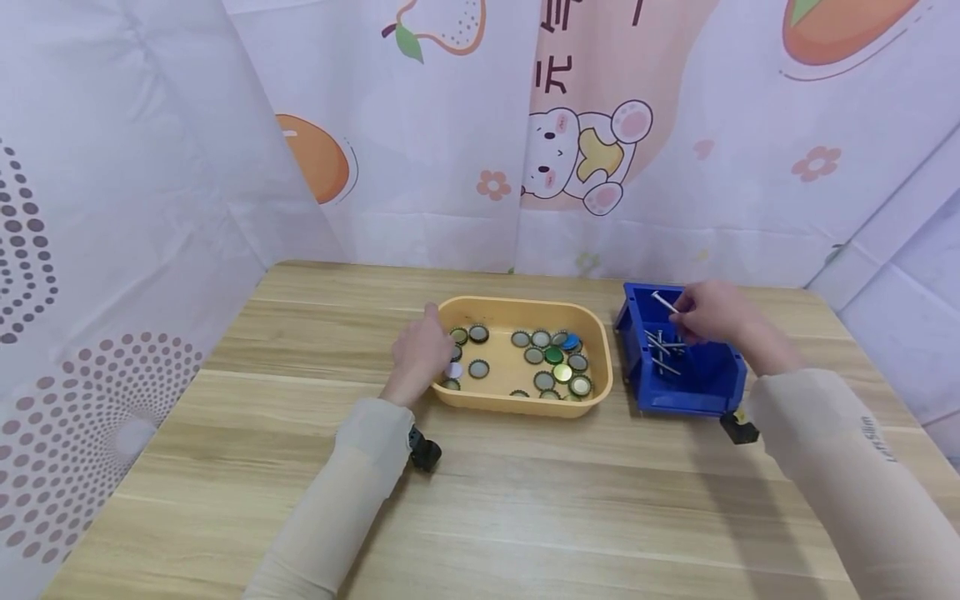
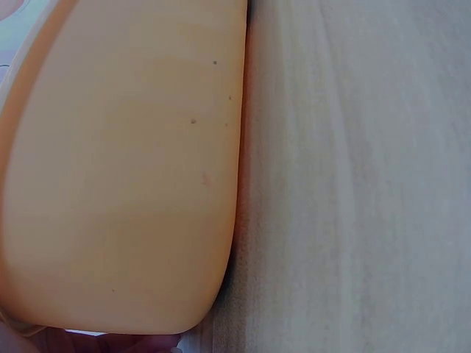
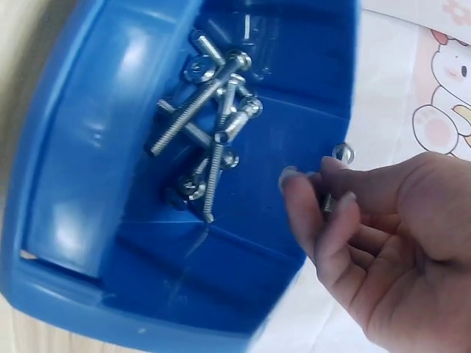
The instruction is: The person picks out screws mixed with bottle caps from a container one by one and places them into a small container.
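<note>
My left hand (image 1: 422, 354) grips the left end of a yellow plastic tray (image 1: 517, 406), which rests on the table. Fingers show along the tray's end at the bottom of the left wrist view. Inside lie several bottle caps (image 1: 543, 381), mostly silver undersides, with a green cap (image 1: 553, 355) and a blue cap (image 1: 571, 342) among them. Over the blue bin (image 1: 686, 402), my right hand (image 1: 708, 312) pinches a silver bolt (image 1: 663, 302) by its shank, head pointing up and left. Several loose bolts (image 3: 213, 125) lie crossed in a pile below it.
The wooden table (image 1: 525, 500) meets a printed curtain (image 1: 420, 167) at the back. Tray and bin stand side by side with a narrow gap. A small black camera (image 1: 424, 452) is strapped to the left wrist, another black camera (image 1: 739, 428) to the right.
</note>
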Demonstrator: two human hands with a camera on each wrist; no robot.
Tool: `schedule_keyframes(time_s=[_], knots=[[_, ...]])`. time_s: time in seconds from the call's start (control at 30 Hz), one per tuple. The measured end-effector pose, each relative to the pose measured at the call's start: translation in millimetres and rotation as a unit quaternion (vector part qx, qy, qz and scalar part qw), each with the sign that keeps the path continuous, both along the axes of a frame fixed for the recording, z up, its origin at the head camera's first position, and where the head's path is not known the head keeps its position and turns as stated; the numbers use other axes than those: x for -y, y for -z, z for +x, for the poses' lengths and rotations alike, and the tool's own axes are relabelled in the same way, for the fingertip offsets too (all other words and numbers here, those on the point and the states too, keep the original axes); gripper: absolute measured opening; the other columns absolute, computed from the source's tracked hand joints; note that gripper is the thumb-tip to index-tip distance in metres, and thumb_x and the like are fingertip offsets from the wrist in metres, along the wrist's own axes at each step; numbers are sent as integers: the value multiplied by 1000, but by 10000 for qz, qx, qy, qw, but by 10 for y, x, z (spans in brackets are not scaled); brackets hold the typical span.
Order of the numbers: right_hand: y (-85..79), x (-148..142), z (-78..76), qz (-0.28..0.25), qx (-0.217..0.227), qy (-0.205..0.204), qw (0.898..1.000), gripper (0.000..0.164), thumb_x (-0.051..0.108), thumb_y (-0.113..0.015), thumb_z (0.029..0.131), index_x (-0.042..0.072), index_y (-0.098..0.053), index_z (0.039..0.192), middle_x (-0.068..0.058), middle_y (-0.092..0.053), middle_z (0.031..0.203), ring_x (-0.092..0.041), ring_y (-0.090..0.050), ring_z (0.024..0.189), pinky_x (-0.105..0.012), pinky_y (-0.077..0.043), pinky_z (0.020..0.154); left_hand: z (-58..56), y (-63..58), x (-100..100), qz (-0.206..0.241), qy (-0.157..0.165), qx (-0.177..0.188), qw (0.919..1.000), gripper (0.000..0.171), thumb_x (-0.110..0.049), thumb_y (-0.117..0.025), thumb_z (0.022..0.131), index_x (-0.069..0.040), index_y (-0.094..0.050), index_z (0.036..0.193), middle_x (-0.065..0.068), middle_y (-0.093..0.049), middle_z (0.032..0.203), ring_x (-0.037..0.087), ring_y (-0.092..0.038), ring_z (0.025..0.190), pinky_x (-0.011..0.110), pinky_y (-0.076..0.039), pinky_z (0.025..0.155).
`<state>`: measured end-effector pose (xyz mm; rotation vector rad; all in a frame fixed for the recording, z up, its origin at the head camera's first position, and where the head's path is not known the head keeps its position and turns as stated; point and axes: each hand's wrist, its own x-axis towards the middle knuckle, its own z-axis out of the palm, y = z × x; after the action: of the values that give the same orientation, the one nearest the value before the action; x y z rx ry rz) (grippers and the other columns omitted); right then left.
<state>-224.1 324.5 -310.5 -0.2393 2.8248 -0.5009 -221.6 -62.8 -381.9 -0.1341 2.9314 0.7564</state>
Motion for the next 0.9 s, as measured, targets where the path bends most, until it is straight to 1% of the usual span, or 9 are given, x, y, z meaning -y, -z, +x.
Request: schedule_keyframes(time_s=[0.07,0.17,0.23,0.3,0.4,0.5,0.67,0.77,0.9], knots=[[40,-7,4,154,202,19,9997,22,10,-59,93,-11,-65,92,-5,-66,66,-13,-65,61,-30,-53,62,4,0,-6,13,2,-4,10000,35,-17,-50,95,-8,-44,128,11,-62,81,25,-58,67,32,-39,52],[93,-8,18,324,468,36,9984,27,11,-59,93,-15,-63,99,-15,-67,77,-13,-67,61,-32,-57,61,7,0,-15,46,12,-3,10000,33,-17,-50,95,-8,-44,127,10,-62,80,25,-58,66,31,-39,51],[113,-7,31,366,482,42,9982,30,12,-59,93,-16,-61,102,-22,-67,85,-13,-68,60,-32,-58,60,7,-1,-22,52,17,-8,10000,33,-17,-50,95,-8,-45,126,9,-62,80,24,-58,66,31,-38,51],[125,-12,37,292,348,60,9990,31,12,-59,92,-17,-60,103,-25,-66,88,-14,-67,58,-32,-57,58,6,-2,-28,70,16,-9,10000,33,-17,-49,95,-9,-45,126,9,-61,80,24,-57,65,31,-38,51],[138,-12,30,197,101,65,9997,29,11,-57,92,-16,-60,102,-23,-67,85,-15,-67,56,-32,-57,58,6,-3,-32,86,16,-5,10000,32,-17,-49,95,-8,-45,126,9,-61,79,24,-57,65,30,-38,50],[125,5,21,337,-58,-8,9994,29,14,-56,93,-13,-62,102,-16,-68,80,-15,-66,57,-33,-55,61,7,-1,-31,106,17,6,9999,30,-16,-50,95,-9,-45,124,9,-62,78,23,-57,63,29,-38,49],[81,52,31,536,-77,-83,9985,33,19,-56,95,-12,-63,106,-13,-69,76,-14,-65,59,-41,-53,67,12,2,-30,119,19,13,9999,27,-16,-50,96,-9,-45,122,8,-61,77,22,-57,60,29,-38,49],[69,51,33,575,-277,-101,9979,33,18,-56,95,-12,-64,104,-10,-68,70,-13,-63,56,-46,-53,72,13,-1,-30,138,11,44,9999,28,-17,-50,96,-9,-45,122,9,-61,77,22,-56,60,29,-38,49],[31,36,39,465,-581,-89,9972,31,16,-55,95,-14,-64,101,-8,-65,64,-14,-59,53,-44,-51,69,10,4,-26,160,15,51,9999,30,-17,-50,97,-8,-44,125,9,-61,79,23,-55,60,30,-38,50]])
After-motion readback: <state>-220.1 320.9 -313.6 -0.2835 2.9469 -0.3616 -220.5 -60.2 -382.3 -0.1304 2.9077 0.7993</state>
